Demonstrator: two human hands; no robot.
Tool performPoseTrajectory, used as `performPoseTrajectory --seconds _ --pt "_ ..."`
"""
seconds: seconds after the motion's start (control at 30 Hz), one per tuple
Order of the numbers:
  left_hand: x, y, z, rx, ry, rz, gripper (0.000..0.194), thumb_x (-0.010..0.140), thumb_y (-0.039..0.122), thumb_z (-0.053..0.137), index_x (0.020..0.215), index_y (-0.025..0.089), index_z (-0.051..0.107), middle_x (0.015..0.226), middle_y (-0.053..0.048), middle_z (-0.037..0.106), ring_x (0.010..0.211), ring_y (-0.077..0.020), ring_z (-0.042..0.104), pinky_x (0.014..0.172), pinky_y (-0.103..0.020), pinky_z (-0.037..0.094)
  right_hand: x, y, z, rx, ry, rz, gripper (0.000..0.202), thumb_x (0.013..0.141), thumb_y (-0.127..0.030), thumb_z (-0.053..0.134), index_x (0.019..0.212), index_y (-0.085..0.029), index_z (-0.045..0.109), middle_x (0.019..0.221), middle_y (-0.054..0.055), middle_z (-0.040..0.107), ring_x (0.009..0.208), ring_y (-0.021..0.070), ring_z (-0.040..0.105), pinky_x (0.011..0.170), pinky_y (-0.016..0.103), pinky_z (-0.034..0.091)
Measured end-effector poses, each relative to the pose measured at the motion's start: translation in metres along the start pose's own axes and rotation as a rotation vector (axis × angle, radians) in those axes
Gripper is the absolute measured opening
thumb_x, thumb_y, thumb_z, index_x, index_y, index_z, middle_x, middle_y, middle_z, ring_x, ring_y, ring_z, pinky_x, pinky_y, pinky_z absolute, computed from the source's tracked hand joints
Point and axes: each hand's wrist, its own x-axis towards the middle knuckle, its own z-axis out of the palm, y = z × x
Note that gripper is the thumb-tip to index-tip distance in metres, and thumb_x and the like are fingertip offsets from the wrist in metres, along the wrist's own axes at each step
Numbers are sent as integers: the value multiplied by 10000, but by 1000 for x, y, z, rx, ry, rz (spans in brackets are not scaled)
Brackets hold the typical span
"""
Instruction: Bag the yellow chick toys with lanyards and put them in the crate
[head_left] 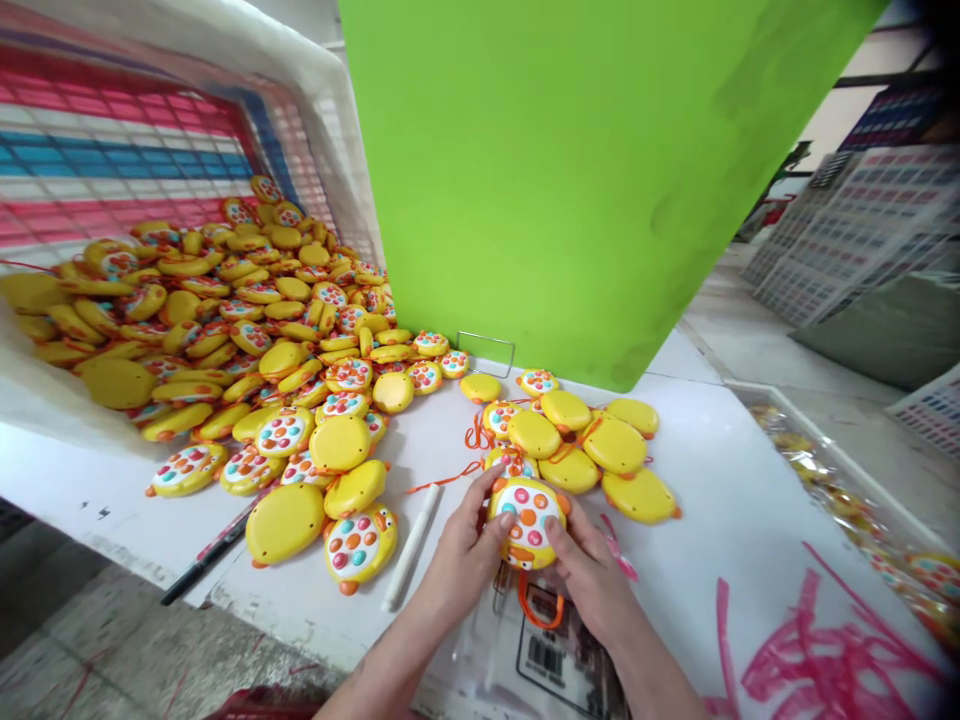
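A yellow duck-shaped button toy is held between my two hands, its white face with red, orange and blue buttons turned up and its beak toward me. My left hand is closed on its left edge, the thumb near a blue button. My right hand grips the opposite edge, thumb on the face. Just below the toy an orange cord loop hangs over clear plastic bags with a printed barcode. Beyond my hands lies a group of similar toys, mostly backs up, some with orange cords.
At left, a lined basket lies tipped, its heap of duck toys spilling onto the white table. A green board stands behind. A white pen, black marker, pink ribbon scraps and a tray of wrapped toys surround the workspace.
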Motion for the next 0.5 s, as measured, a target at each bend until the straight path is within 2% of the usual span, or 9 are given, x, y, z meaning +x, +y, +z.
performPoseTrajectory --seconds 0.1,0.23,0.3,0.4,0.5 --pt "0 7 0 10 22 -13 572 844 407 606 1352 223 417 1308 -101 531 1099 -231 565 911 -348 492 2 -3 -2 -60 2 -50 471 787 -394 705 1206 -241 557 1197 59 651 1068 254 613 919 410 506" --pt "-1 9 -2 90 -21 -15 636 822 424 642 1370 237 379 1219 -101 566 975 -204 588 782 -310 512 4 -8 -1 61 -38 -85 430 790 -369 703 1172 -253 543 1168 66 661 1023 252 630 879 423 518" --pt "-1 6 -4 136 -28 0 602 817 411 656 1338 232 415 1191 -90 578 953 -190 578 789 -299 496 4 -9 1 90 -59 -100 482 756 -347 739 1182 -264 529 1166 68 659 1010 250 636 881 434 514" --pt "3 4 -8 105 49 20 514 849 425 612 1285 207 449 1063 -69 606 895 -170 574 779 -288 484 2 -6 2 77 -84 -107 564 698 -354 786 1197 -265 538 1186 81 648 1028 255 627 881 428 513" --pt "8 8 -12 90 78 31 488 860 426 595 1269 206 443 983 -48 604 879 -168 577 760 -283 486 1 -2 1 95 -78 -71 479 755 -435 723 1179 -271 571 1205 82 635 1007 255 631 814 412 541"
